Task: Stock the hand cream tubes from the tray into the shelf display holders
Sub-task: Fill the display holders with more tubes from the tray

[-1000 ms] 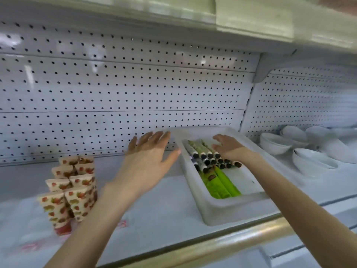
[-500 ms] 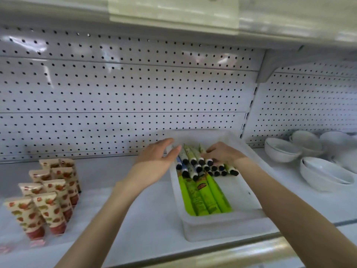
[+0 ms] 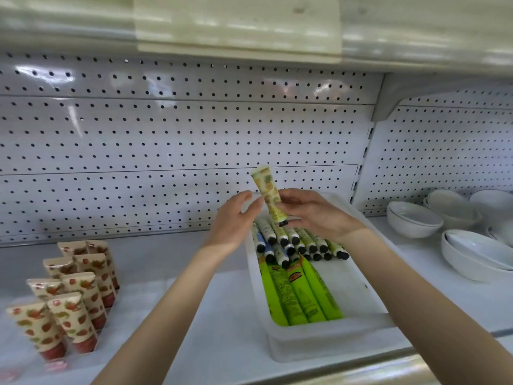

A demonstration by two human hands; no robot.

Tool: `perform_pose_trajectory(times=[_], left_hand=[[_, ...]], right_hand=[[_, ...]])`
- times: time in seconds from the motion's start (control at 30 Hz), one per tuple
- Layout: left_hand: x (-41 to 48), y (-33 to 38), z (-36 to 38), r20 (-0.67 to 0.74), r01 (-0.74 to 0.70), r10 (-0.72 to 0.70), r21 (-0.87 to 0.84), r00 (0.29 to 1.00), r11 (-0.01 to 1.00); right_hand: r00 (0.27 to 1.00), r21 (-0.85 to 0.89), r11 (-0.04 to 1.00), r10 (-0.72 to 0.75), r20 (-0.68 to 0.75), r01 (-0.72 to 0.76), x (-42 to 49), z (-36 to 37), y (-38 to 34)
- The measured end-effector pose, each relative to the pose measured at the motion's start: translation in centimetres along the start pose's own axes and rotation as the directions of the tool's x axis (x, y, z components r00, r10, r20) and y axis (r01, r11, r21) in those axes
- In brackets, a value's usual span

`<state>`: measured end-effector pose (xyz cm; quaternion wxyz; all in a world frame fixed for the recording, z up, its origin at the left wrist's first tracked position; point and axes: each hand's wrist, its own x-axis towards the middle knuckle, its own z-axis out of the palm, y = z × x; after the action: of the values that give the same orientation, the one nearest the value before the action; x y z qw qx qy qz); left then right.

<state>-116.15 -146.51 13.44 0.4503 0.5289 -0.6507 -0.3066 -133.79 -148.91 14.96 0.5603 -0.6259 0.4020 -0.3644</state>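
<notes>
A second ago both hands were reaching down among the tubes in the tray [image 3: 305, 345]. Now the right hand [image 3: 313, 215] is holding one pineapple-print tube [image 3: 268, 194] up above the tray's far end, near the middle of the frame, cap down, with its fingers curling round the lower half. The left hand [image 3: 236, 223] is hovering just beside it with fingers loosely spread, holding nothing; whether a fingertip is touching the tube is unclear. So one tube is leaving the tray and is likely heading for a holder.

Four green tubes [image 3: 299, 293] are lying in the near half of the tray. Behind them a pile of black-capped tubes [image 3: 294, 241] is overlapping, roughly a dozen, too tangled for an exact count. At the lower left, eight strawberry-print tubes [image 3: 69, 295] are standing on the shelf [image 3: 194, 301] in four pairs. At the right edge, white bowls [image 3: 413, 220] are sitting in about four stacks.
</notes>
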Motion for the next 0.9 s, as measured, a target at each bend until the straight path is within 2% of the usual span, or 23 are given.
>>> perform_pose_trajectory(times=[0.1, 0.23, 0.33, 0.4, 0.5, 0.6, 0.7, 0.8, 0.9], left_hand=[[0.1, 0.3, 0.1, -0.069, -0.053, 0.047, -0.091, 0.996, 0.994], [-0.2, 1.3, 0.1, -0.112, -0.147, 0.125, -0.205, 0.986, 0.968], [-0.1, 1.5, 0.0, -0.16, -0.175, 0.13, -0.317, 0.979, 0.932], [-0.1, 1.5, -0.2, -0.17, -0.172, 0.114, -0.379, 0.979, 0.909], [-0.1, 1.3, -0.5, -0.136, -0.141, 0.087, -0.461, 0.987, 0.876], [-0.3, 0.9, -0.8, -0.123, -0.126, 0.075, -0.489, 0.99, 0.863], [-0.4, 0.3, -1.0, -0.128, -0.106, 0.052, -0.471, 0.99, 0.876], [-0.7, -0.3, -1.4, -0.115, -0.079, 0.028, -0.476, 0.993, 0.876], [-0.8, -0.9, -1.9, -0.114, -0.079, 0.028, -0.475, 0.993, 0.876]], right_hand=[[0.996, 0.032, 0.998, -0.064, 0.062, 0.062, -0.2, 0.5, -0.1], [0.992, 0.021, 0.997, -0.079, 0.1, 0.077, -0.2, 0.9, 0.0], [0.993, 0.119, 0.988, -0.107, 0.051, 0.1, 0.0, 0.5, -0.2], [0.995, 0.156, 0.983, -0.092, -0.048, 0.098, 0.1, 0.0, -0.3], [0.969, -0.008, 1.0, -0.019, -0.246, 0.018, 0.6, -1.0, 0.7], [0.937, -0.162, 0.979, 0.06, -0.344, -0.123, 1.2, -1.5, 2.0], [0.92, -0.306, 0.92, 0.12, -0.372, -0.244, 1.6, -1.7, 2.9], [0.922, -0.43, 0.842, 0.182, -0.34, -0.325, 1.7, -1.6, 3.9], [0.921, -0.474, 0.8, 0.243, -0.304, -0.367, 1.8, -1.4, 4.6]])
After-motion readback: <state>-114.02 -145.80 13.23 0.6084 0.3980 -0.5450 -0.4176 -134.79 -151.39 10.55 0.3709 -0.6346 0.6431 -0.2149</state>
